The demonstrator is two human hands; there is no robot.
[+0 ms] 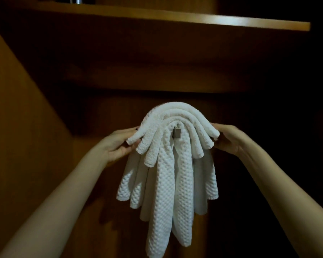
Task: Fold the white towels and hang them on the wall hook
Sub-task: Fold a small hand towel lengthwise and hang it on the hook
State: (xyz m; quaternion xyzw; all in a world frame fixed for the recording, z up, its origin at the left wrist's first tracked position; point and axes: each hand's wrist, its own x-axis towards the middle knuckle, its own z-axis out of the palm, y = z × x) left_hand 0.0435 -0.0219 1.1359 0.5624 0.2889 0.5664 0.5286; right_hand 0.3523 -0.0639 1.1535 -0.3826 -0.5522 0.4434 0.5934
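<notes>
Several towels (167,183) bury the hook (177,134) (tip shows).

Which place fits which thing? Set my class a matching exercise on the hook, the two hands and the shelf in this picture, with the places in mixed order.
Things
1. hook
2. left hand
3. right hand
4. shelf

Places
a. above the towels, near the top of the picture
b. holding the left end of the top towel
c. in the middle, showing between the towel folds
d. holding the right end of the top towel

Pairs: 1-c, 2-b, 3-d, 4-a.
</notes>
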